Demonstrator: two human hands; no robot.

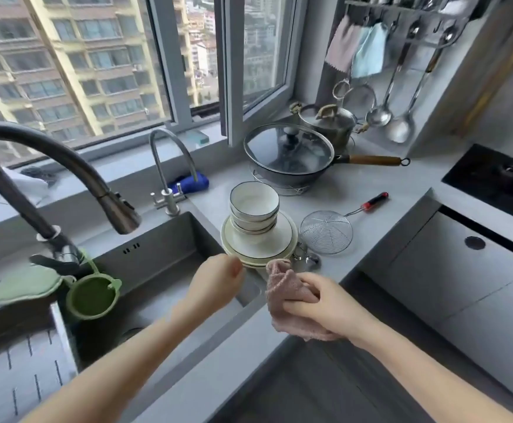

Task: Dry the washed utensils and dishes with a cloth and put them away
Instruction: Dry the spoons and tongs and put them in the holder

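Several white bowls (253, 206) with dark rims are stacked on a pile of cream plates (263, 244) on the grey counter, just right of the sink (170, 261). My left hand (218, 280) is curled at the front rim of the lowest plate; blur hides whether it grips the rim. My right hand (319, 306) holds a bunched pink cloth (285, 288) in front of the plates. Some shiny metal utensils (307, 259) lie by the plates, partly hidden by the cloth. A wire skimmer (325, 232) with a red handle lies to the right.
A lidded wok (288, 154) on a wire stand and a steel pot (328, 120) sit behind the dishes. Ladles and cloths hang on the wall rack (401, 41). A hob (493, 175) is at the right. A dark faucet (35, 166) and a green strainer (92, 296) are over the sink.
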